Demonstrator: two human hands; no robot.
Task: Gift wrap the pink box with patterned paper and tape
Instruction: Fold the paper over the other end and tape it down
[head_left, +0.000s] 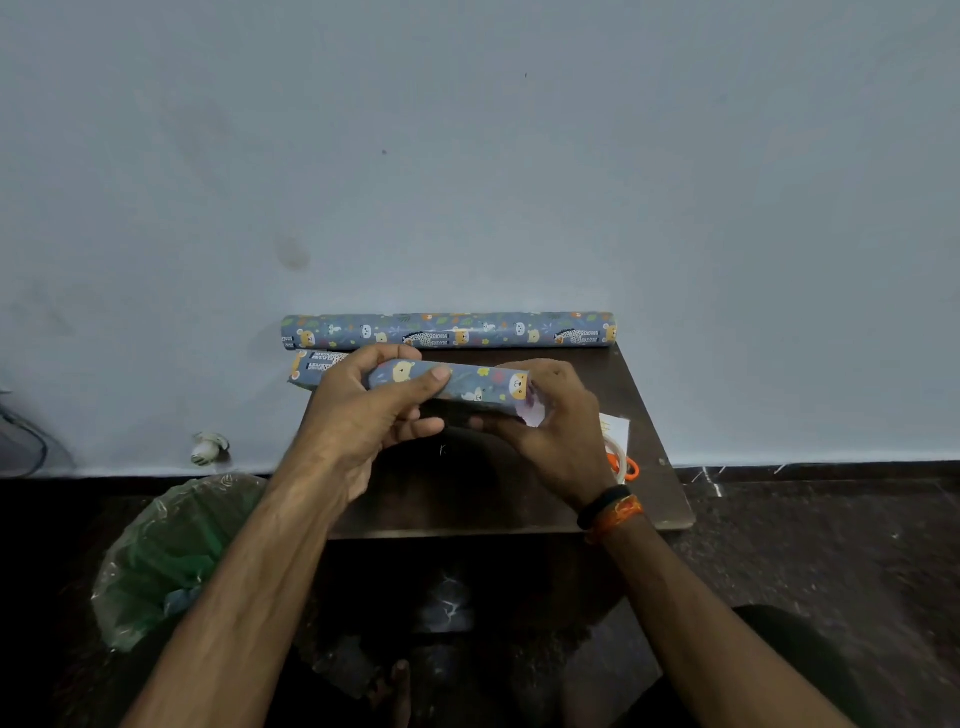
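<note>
No words, labels, brands or numbers can be read anywhere; the wrapping paper roll (447, 330) shows only cartoon animals and leaves, no lettering.

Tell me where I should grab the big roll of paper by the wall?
Take the roll around its middle, reaching down from above with your fingers curled over it. It lies flat and long against the wall, at the back of the small table, so a middle grip should keep it level. The hands are busy with the half-wrapped box in front.
</note>
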